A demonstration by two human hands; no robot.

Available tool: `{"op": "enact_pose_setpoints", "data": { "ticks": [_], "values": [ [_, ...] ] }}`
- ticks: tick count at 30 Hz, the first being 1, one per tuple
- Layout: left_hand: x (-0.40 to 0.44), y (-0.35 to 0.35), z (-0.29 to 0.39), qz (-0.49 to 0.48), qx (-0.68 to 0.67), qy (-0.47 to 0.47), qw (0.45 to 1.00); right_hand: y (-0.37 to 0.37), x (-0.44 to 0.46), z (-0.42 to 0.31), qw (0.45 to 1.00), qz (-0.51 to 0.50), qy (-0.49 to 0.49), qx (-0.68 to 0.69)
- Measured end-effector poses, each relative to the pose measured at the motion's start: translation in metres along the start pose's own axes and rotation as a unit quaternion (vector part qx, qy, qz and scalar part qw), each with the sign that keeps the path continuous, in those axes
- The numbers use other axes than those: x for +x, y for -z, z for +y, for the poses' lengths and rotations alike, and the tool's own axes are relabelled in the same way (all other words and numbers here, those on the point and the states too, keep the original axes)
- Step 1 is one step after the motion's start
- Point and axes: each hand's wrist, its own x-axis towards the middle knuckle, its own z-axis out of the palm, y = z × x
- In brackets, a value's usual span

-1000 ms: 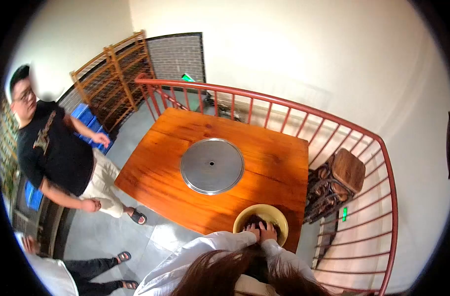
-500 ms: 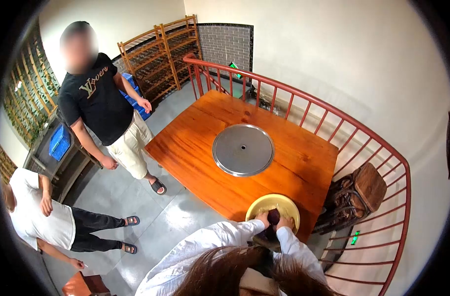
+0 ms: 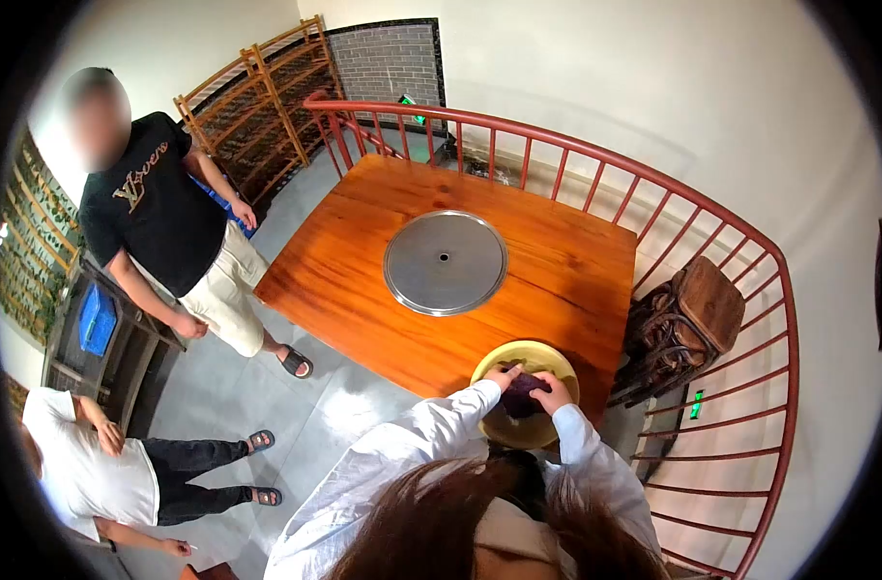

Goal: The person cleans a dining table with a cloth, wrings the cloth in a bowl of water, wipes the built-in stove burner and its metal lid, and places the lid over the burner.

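A dark purple cloth is bunched up between my two hands, over a yellow basin. My left hand grips the cloth's left side, fingers closed on it. On the opposite side, my right hand has its fingers and thumb around the cloth. The basin stands at the near right corner of a wooden table. Whether the cloth touches the bottom of the basin is hard to see, and part of the basin's inside is hidden behind it.
A round metal plate is set into the tabletop. Red railing curves behind the table, with stacked wooden stools at right. A person in black stands left of the table; another in white is nearer on the left.
My hands and the cloth have come up from lower in the basin, and more of the cloth now shows between them. The whole view has shifted slightly.
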Motion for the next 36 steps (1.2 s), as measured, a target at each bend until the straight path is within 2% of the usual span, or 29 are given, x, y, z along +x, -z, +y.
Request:
{"op": "enact_pose_setpoints", "data": {
  "ticks": [1,2,3,5,7,8,9,11,13,15,17,18,19,21,24,25,26,27,29,30,31,33,34,35,36],
  "values": [
    [0.023,-0.011,-0.028,0.042,-0.053,-0.033,0.997,0.0,-0.001,0.001,1.0,0.002,-0.002,0.001],
    [0.035,-0.016,-0.045,0.086,-0.106,-0.065,0.988,-0.002,-0.002,0.003,0.996,0.059,-0.051,-0.045],
    [0.03,-0.016,-0.039,0.087,-0.105,-0.064,0.989,-0.004,-0.001,0.005,0.984,0.114,-0.099,-0.092],
    [0.002,-0.016,-0.014,0.165,0.062,0.029,0.984,-0.01,-0.002,0.019,0.984,0.128,-0.091,-0.09],
    [-0.013,-0.017,-0.001,0.162,0.065,0.037,0.984,-0.016,-0.005,0.013,0.965,0.166,-0.054,-0.195],
    [-0.015,-0.021,0.003,0.158,0.117,0.059,0.979,-0.02,-0.009,0.005,0.959,0.17,-0.054,-0.222],
    [-0.016,-0.024,0.005,0.155,0.169,0.081,0.97,-0.025,-0.006,0.011,0.956,0.154,-0.091,-0.234],
    [-0.006,-0.029,-0.006,0.146,0.186,0.092,0.967,-0.025,-0.005,0.008,0.947,0.078,-0.124,-0.288],
    [0.001,-0.034,-0.018,0.156,0.167,0.082,0.97,-0.033,-0.002,0.036,0.936,0.063,-0.095,-0.332],
    [-0.021,-0.031,0.004,0.15,0.16,0.099,0.971,-0.033,-0.002,0.028,0.923,0.048,-0.065,-0.376],
    [-0.015,-0.036,-0.002,0.135,0.122,0.106,0.978,-0.03,-0.005,0.012,0.92,-0.026,-0.18,-0.348],
    [-0.017,-0.037,0.001,0.124,0.128,0.097,0.979,-0.035,0.006,0.051,0.936,0.003,-0.184,-0.3],
    [-0.023,-0.037,0.006,0.112,0.136,0.089,0.98,-0.035,0.013,0.069,0.937,-0.002,-0.177,-0.303],
    [-0.021,-0.038,0.005,0.102,0.094,0.099,0.985,-0.034,0.019,0.086,0.953,-0.004,-0.056,-0.298],
    [0.008,-0.045,-0.022,0.097,0.086,0.071,0.989,-0.029,0.012,0.042,0.981,0.01,-0.052,-0.189],
    [-0.001,-0.035,-0.01,0.101,0.084,0.07,0.989,-0.029,0.013,0.037,0.99,0.017,-0.058,-0.13],
    [-0.027,-0.019,0.016,0.049,0.103,0.062,0.992,-0.027,0.017,0.041,0.992,0.007,-0.05,-0.112],
    [-0.03,-0.018,0.018,0.048,0.099,0.061,0.992,-0.022,0.02,0.042,0.992,0.005,-0.049,-0.113],
    [-0.021,-0.021,0.007,0.048,0.092,0.063,0.993,-0.017,0.024,0.046,0.999,-0.034,0.012,0.014],
    [-0.009,-0.024,-0.005,0.056,-0.008,0.048,0.997,-0.009,0.007,-0.005,0.999,-0.019,-0.022,-0.017],
    [-0.008,-0.025,-0.007,0.064,-0.109,0.033,0.991,-0.008,0.013,0.006,0.999,-0.039,0.004,0.026],
    [-0.016,-0.025,0.0,0.093,-0.128,0.004,0.987,-0.012,0.012,0.017,0.975,-0.002,-0.059,0.213],
    [-0.033,-0.019,0.017,0.056,-0.211,0.032,0.975,-0.012,0.011,0.017,0.975,-0.003,-0.059,0.213],
    [-0.043,-0.016,0.027,0.019,-0.292,0.061,0.954,-0.011,0.009,0.017,0.933,-0.011,-0.1,0.346],
    [-0.041,-0.017,0.024,0.032,-0.284,0.05,0.957,-0.01,0.007,0.018,0.87,-0.02,-0.139,0.472]
  ]
}}
